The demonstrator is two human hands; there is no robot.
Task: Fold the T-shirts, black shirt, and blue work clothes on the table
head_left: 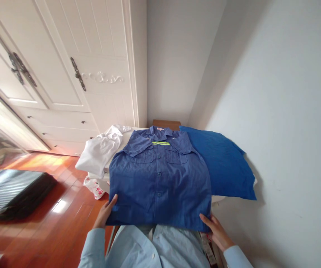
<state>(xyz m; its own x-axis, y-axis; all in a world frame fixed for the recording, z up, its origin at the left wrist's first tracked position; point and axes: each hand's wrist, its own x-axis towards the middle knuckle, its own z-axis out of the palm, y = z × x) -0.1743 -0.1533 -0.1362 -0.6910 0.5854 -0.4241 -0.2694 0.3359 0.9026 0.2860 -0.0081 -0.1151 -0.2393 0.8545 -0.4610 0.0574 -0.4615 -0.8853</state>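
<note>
A dark blue short-sleeved work shirt (pixel 174 182) lies front up across the table, its collar at the far end and a yellow-green reflective stripe over the chest. Its short sleeves are folded in over the upper front. The lower hem hangs past the near edge, close to my body. My left hand (pixel 104 214) grips the hem's left corner, thumb on top and fingers hidden underneath. At the right corner, my right hand (pixel 216 230) pinches the cloth in the same way.
White garment (pixel 100 149) on the table's left side; bright blue cloth (pixel 222 163) on the right, near the wall. A brown wooden piece (pixel 166 124) stands behind. White wardrobe (pixel 107 37) at back left. A dark ridged case (pixel 15 193) and a printed plastic bag (pixel 94 188) are lower left.
</note>
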